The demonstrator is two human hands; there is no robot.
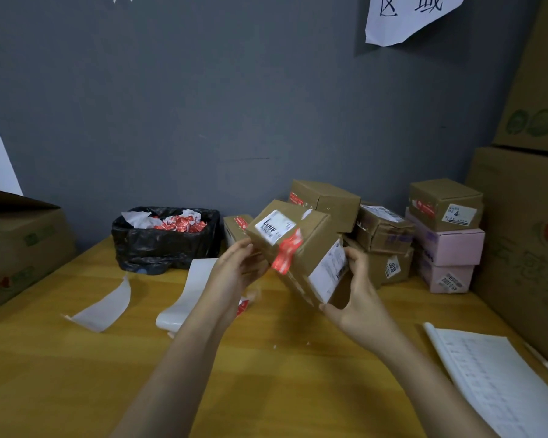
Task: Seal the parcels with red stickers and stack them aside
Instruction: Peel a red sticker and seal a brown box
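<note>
The left grip (234,267) and the right grip (358,295) both clasp 1 parcel (317,245). It is tipped in the air between them, above the tabletop (266,358). A red sticker (287,251) already wraps its edge, so sealing looks done. Next, I think it goes onto the pile of parcels (383,229) just past the right grip.
</note>
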